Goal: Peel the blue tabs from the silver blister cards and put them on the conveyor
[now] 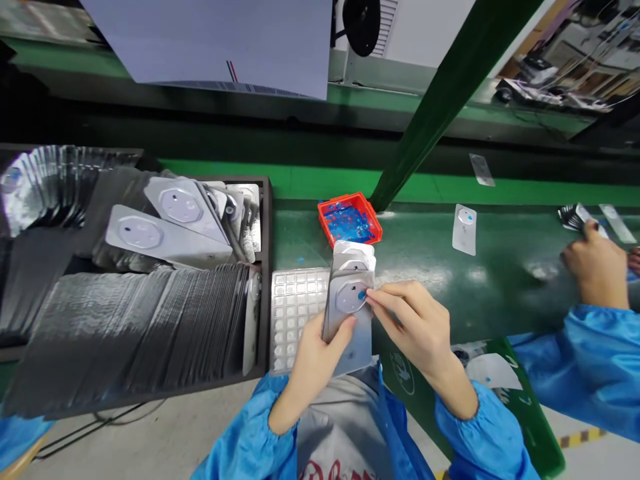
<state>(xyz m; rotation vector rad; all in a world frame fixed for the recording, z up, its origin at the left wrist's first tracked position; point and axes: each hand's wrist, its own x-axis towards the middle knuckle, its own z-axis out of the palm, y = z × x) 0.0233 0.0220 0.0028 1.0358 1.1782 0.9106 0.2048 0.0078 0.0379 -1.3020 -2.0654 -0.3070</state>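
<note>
Green table lies before me, with a red box of small pieces. Near the clear tray, my left hand is pinching a stack of grey plates — my right hand has fingertips pressed together, at the blue dot on the top one.

1. Factory or workshop, assembly-line type.
2. Long glossy green worktop, slanted green post rising behind it.
3. Bulk parts: dark rectangular tray packed with rows of thin grey flat plates; red plastic bin of small blue and red pieces.
4. Co-worker's shiny blue elasticated sleeve alongside, matches wearer's blue sleeves.
5. Yellow-and-black striped floor tape.
</note>
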